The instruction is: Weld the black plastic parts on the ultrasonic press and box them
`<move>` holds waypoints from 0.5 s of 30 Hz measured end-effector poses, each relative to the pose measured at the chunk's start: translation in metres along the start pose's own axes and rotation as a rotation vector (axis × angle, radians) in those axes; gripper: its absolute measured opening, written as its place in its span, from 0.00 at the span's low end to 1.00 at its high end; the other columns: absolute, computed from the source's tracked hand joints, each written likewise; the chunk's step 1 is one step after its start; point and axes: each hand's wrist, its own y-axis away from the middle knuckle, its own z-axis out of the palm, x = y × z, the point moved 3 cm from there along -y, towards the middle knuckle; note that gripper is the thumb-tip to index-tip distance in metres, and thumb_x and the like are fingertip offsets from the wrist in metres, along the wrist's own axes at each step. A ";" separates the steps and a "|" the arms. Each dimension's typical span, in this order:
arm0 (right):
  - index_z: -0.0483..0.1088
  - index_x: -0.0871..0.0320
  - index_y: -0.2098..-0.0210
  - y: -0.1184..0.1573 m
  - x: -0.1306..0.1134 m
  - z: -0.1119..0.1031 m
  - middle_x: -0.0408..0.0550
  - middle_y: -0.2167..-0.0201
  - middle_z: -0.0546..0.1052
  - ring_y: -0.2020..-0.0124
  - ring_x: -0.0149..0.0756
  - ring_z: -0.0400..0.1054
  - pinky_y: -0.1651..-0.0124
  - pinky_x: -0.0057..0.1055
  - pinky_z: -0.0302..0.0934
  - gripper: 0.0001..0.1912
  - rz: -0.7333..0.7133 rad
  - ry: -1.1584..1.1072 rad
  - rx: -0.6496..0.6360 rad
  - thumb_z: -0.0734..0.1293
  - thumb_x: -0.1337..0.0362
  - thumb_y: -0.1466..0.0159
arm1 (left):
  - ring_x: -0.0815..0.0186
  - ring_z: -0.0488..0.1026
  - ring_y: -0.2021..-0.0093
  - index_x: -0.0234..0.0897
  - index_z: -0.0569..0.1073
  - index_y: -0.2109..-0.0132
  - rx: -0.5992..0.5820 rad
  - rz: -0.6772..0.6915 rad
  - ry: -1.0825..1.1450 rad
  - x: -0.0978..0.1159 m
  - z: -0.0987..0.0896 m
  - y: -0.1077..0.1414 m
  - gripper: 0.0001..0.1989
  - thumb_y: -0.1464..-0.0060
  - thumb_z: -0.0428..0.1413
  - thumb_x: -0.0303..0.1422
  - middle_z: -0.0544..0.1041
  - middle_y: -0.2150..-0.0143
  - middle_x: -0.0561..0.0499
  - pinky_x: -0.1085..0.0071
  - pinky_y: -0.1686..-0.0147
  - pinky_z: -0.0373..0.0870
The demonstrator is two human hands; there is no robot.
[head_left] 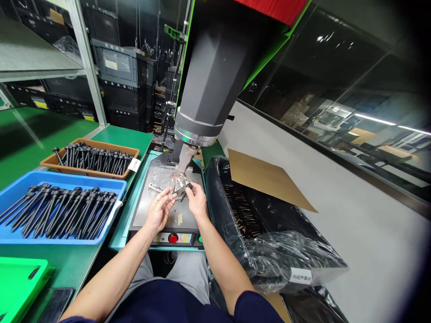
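Both hands are over the metal base plate (144,211) of a press-like machine, just below its pale metal horn (185,158). My right hand (197,199) pinches a small black part (189,185) between thumb and fingers. Left of it, my left hand (160,209) has its fingers raised and partly spread beside a clear plastic film (164,176). A dark piece lies near its fingertips, and contact with it is hard to make out. Below the hands, the machine's front carries a red button (173,238) and a green button (200,239).
On the left, a blue tray (67,241) and an orange tray (90,172) hold several black long-stemmed parts. A green tray (23,273) is nearer. To the right stands a box lined with black plastic (222,215), with a cardboard sheet (269,177) over it.
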 end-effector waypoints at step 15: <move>0.74 0.56 0.60 0.061 -0.025 -0.013 0.46 0.67 0.77 0.67 0.35 0.71 0.63 0.31 0.68 0.17 0.192 -0.330 -0.173 0.75 0.60 0.49 | 0.56 0.75 0.50 0.36 0.77 0.57 -0.142 -0.025 -0.513 -0.013 -0.026 0.039 0.17 0.54 0.66 0.38 0.74 0.44 0.41 0.61 0.53 0.72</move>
